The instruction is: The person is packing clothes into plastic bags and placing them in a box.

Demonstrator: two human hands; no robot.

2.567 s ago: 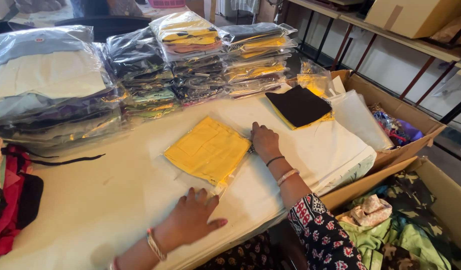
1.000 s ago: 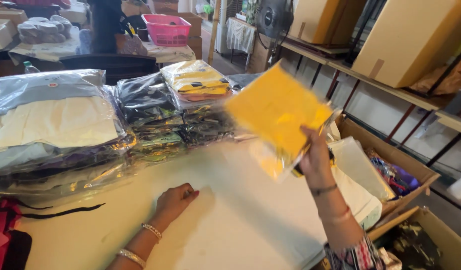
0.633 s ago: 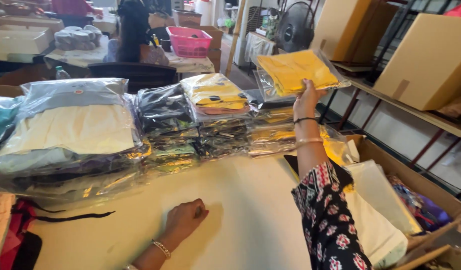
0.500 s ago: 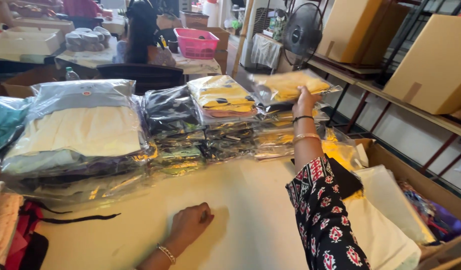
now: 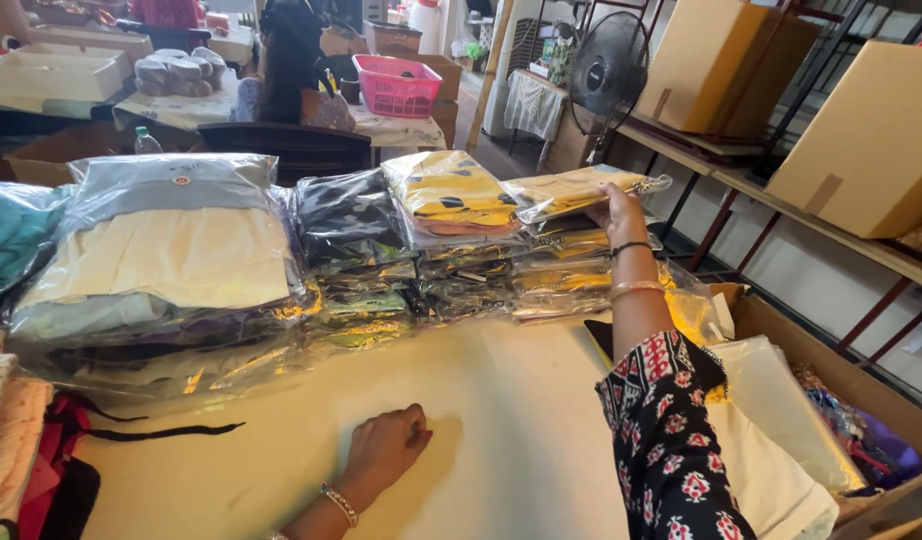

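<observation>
My right hand (image 5: 621,212) reaches out at one o'clock, arm straight, fingers closed on the yellow packet (image 5: 581,188), which lies flat on top of the rightmost stack of bagged garments (image 5: 571,265). My left hand (image 5: 386,450) rests at seven o'clock, loosely curled and holding nothing, on the white table (image 5: 501,420).

The right hand (image 5: 621,210) hides part of the yellow packet (image 5: 581,188) under its grip, lower packets vanish behind the sleeve (image 5: 671,440), and the teal bundle (image 5: 16,235) runs off-frame.

Clear-bagged yellow garment packet (image 5: 581,188), lying flat atop the rightmost packet stack (image 5: 571,270)
</observation>
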